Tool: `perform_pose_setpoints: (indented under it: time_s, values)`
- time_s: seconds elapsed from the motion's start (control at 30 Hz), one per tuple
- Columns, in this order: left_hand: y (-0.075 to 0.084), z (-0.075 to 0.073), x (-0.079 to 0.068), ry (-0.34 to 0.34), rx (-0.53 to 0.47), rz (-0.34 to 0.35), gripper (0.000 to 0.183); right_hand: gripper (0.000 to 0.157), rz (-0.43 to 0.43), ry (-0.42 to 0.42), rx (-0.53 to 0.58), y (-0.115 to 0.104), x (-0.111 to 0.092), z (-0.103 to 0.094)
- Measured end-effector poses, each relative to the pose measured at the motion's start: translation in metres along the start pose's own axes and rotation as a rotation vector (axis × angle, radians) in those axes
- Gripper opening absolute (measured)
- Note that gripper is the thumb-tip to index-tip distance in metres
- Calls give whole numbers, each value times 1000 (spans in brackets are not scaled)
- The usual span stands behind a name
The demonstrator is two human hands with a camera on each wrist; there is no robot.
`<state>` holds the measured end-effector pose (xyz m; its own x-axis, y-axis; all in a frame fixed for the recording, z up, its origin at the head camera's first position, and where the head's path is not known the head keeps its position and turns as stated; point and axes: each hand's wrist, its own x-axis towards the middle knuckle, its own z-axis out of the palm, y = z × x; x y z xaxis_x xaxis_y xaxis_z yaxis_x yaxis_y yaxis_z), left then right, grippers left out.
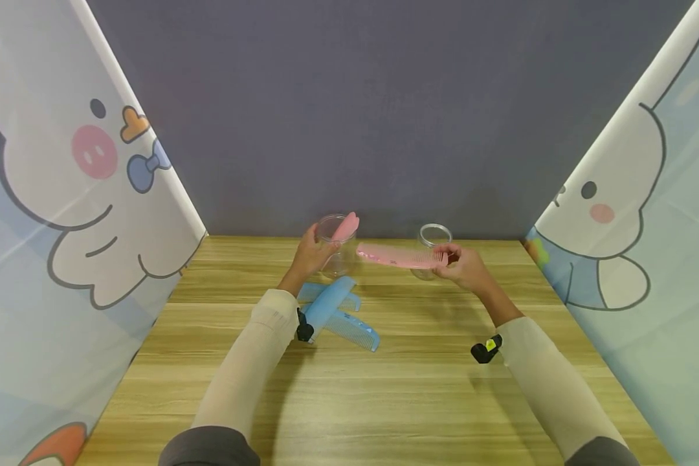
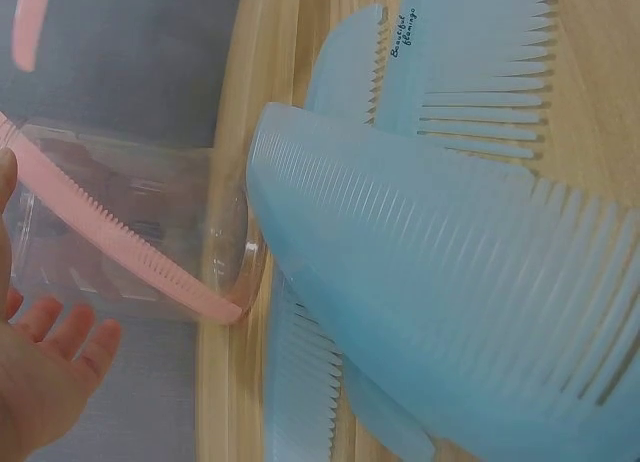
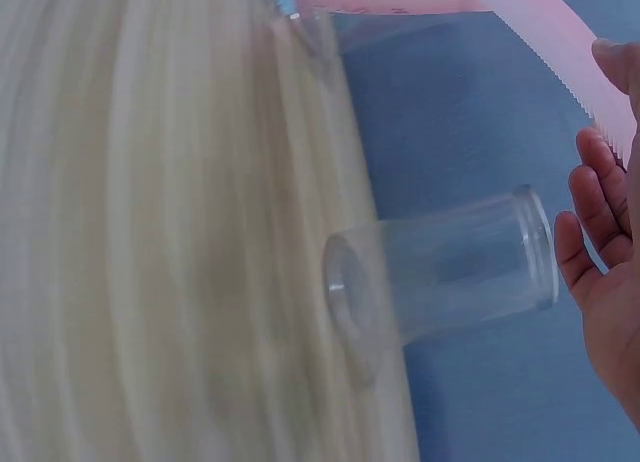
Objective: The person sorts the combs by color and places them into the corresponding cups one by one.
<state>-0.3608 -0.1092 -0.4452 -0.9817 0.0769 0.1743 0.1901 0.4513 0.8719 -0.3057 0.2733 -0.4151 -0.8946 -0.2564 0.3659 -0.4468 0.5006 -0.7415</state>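
Combs, head view: held pink comb [image 1: 399, 257] lies near level, its left end just beside the left cup [image 1: 345, 257]; whether they touch, cannot tell. Second pink comb [image 1: 346, 226] leans inside that cup, tip above the rim.
Right hand, head view: right hand [image 1: 468, 267] pinches the held comb's right end between thumb and fingers, in front of the right cup [image 1: 433, 237].
Left hand, head view: left hand [image 1: 309, 255] grips the left cup's side, thumb at the front. Cup upright on the table [image 1: 413, 388].
Blue heap, head view: blue combs [image 1: 332, 303] crossed on one another, near the left wrist.
Left cup, left wrist view: leaning comb reaches down to the base, seen through the clear wall. Fingertips slightly spread along one side, thumb opposite; how firmly they press, cannot tell.
Right cup, right wrist view: upright, apart from the fingers. Thumb and forefinger on the comb; other fingers bent, near together.
Step, judged: bringing a second pink comb to a cup, likely the left, beside its match.
Next move, judged: calls for turning the comb upright and lowering one end past the rim, left hand steadying the cup.
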Motion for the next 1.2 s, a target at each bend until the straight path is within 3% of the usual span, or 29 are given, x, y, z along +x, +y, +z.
perform_pose_setpoints:
  time_s: [0.5, 0.97, 1.2]
  values:
    - [0, 0, 0, -15, 16, -18, 90, 40, 49, -29, -32, -32, 31, 0]
    - [0, -2, 0, -8, 31, -30, 90, 39, -34, -37, -90, -50, 60, 16]
    - [1, -2, 0, -21, 41, -35, 91, 45, -24, -79, -154, -64, 76, 22]
